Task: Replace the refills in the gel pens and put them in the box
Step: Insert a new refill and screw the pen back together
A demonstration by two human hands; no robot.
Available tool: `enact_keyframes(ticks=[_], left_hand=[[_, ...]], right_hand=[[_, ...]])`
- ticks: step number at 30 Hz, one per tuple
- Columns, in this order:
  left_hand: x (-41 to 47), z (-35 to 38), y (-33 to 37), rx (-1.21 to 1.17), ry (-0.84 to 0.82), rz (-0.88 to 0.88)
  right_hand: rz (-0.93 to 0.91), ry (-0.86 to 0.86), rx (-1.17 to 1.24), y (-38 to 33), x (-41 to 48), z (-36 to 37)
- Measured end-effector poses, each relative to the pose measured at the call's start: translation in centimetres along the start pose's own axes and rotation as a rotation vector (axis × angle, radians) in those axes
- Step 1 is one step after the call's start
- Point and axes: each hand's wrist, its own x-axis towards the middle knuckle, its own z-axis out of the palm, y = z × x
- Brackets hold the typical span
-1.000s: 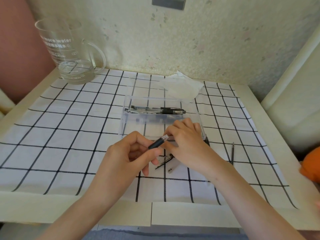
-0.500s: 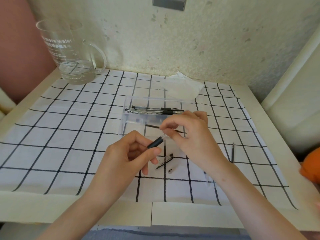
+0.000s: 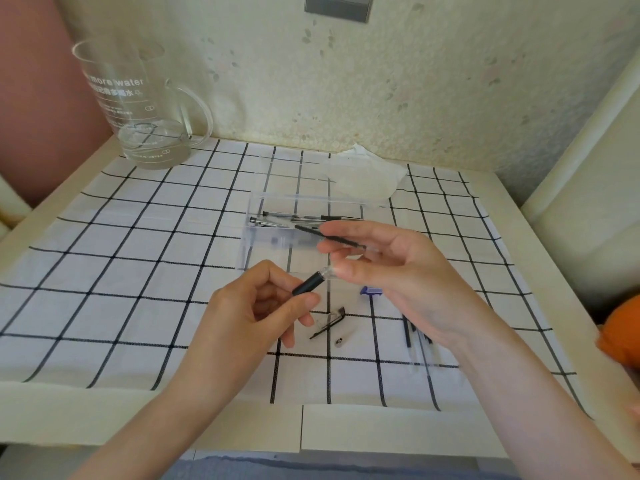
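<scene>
My left hand grips a gel pen barrel by its black grip, the clear end pointing up and right. My right hand pinches a thin black refill, lifted clear of the barrel and held level above it. Behind both hands sits the clear plastic box with a few assembled pens lying inside. On the cloth under my hands lie a pen cap with a black clip and a small metal tip. Loose refills lie beside my right wrist.
A glass jug with a little water stands at the back left corner. A crumpled white tissue lies behind the box. A small blue piece rests on the checked cloth. An orange object sits at the right edge.
My right hand has drawn the refill out of the barrel and raised it up and to the right. The left hand has kept the barrel almost still.
</scene>
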Motion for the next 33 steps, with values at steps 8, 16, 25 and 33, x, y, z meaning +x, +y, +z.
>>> enact_keyframes(ticks=[8, 16, 25, 33], left_hand=[[0.01, -0.09, -0.14, -0.026, 0.032, 0.003], [0.11, -0.16, -0.28, 0.04, 0.015, 0.073], [0.09, -0.27, -0.36, 0.045, 0.034, 0.08], [-0.05, -0.32, -0.35, 0.074, 0.013, 0.072]], right_hand=[[-0.229, 0.341, 0.173, 0.64, 0.47, -0.39], [-0.264, 0.405, 0.194, 0.56, 0.51, -0.08], [-0.257, 0.438, 0.29, 0.61, 0.54, -0.27], [-0.238, 0.377, 0.123, 0.8, 0.49, -0.45]])
